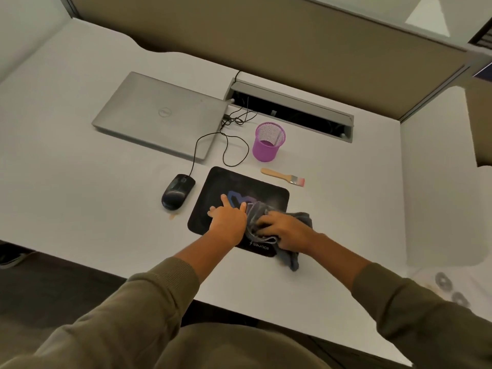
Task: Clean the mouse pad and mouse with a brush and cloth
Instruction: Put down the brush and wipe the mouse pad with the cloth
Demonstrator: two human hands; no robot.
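We see the mouse pad [221,182] lying flat on the desk [80,182], its long axis running left to right and slightly askew. Our left hand [228,219] presses it with straight fingers. Our right hand [286,230] grips the grey cloth [300,219] on its right part. The mouse [177,191] sits just left, nose away. The brush [282,177] lies beyond, bristles pointing right.

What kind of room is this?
Probably an office cubicle: a white desk with a closed laptop, a wired mouse, and a fabric partition behind.
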